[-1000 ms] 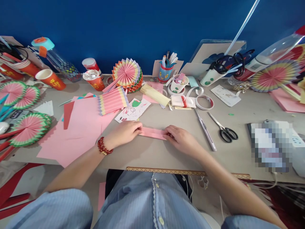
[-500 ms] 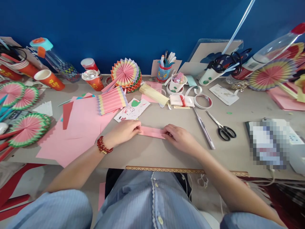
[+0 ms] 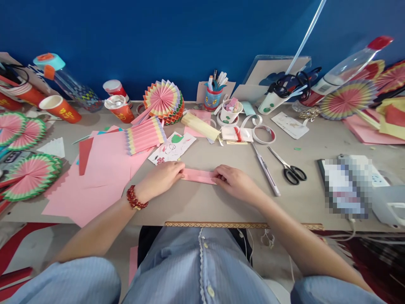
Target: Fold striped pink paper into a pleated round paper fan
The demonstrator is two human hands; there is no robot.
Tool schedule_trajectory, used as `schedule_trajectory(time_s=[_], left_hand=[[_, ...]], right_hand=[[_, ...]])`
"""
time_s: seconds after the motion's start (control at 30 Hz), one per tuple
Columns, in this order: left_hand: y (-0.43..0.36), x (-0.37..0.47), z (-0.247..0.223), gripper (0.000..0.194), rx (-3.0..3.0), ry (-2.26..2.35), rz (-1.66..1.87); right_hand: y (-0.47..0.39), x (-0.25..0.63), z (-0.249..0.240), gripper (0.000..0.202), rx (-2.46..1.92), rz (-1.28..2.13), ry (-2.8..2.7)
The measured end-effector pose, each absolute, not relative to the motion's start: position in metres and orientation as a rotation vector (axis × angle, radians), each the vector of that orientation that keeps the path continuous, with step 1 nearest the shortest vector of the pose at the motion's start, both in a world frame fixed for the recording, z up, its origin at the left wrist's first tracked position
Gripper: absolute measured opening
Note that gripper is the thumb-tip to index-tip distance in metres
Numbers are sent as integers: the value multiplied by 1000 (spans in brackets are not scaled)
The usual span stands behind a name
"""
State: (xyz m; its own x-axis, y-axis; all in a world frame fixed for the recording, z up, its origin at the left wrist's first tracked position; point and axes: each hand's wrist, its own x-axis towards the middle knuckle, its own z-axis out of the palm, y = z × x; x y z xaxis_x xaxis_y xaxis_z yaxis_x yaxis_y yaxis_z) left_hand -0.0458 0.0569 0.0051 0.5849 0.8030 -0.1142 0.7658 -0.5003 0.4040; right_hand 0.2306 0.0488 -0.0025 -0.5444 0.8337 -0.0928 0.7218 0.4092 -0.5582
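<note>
A narrow folded strip of pink paper lies low over the table in front of me, stretched between both hands. Its left end is pinched in my left hand, which has a red bead bracelet at the wrist. My right hand grips the other end with curled fingers. Just beyond my left hand is a white paper with a green and red drawing. To the right of my right hand lie a pale purple utility knife and black-handled scissors.
Pink sheets and a pleated pink-yellow-purple paper lie at left. Round paper fans stand at the back near red paper cups. A tape roll, a pen cup and a bottle are farther right.
The view has shifted slightly, so the table's things appear a little farther left. Both hands keep hold of the pink paper strip in nearly the same pose.
</note>
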Motion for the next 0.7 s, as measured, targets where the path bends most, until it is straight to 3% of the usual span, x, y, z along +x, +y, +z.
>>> schedule_trajectory(time_s=[0.4, 0.7], left_hand=[[58, -46, 5, 18, 2387, 1243, 122], [60, -48, 1, 18, 2383, 1228, 123]], right_hand=[[59, 244, 7, 9, -1406, 969, -2431], [57, 242, 6, 10, -1360, 853, -2535]])
